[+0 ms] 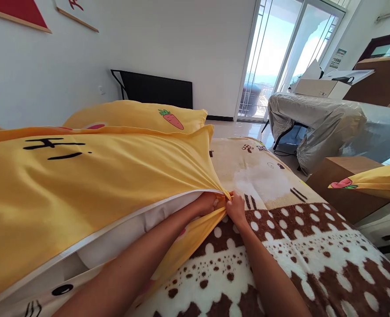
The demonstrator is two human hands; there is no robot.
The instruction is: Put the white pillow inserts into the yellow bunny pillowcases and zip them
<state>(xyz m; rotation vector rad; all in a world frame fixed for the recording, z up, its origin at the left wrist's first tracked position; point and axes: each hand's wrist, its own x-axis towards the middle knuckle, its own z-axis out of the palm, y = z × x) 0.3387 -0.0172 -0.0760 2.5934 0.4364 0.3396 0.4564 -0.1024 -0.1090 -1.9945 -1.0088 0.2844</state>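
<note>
A yellow pillowcase with "Hi" lettering lies on the bed, its long side opening gaping toward me. Inside the opening shows a white pillow. My left hand reaches into the opening near its right end, fingers curled and partly hidden by the cloth. From outside, my right hand grips the bunched edge of the pillowcase at that same end, and folds fan out from the pinched spot. The two hands are close together with cloth between them.
Behind lies another yellow pillow with a carrot print. A brown and cream patterned blanket covers the bed. To the right are a cardboard box, yellow cloth and a plastic-covered table. A black panel leans by the wall.
</note>
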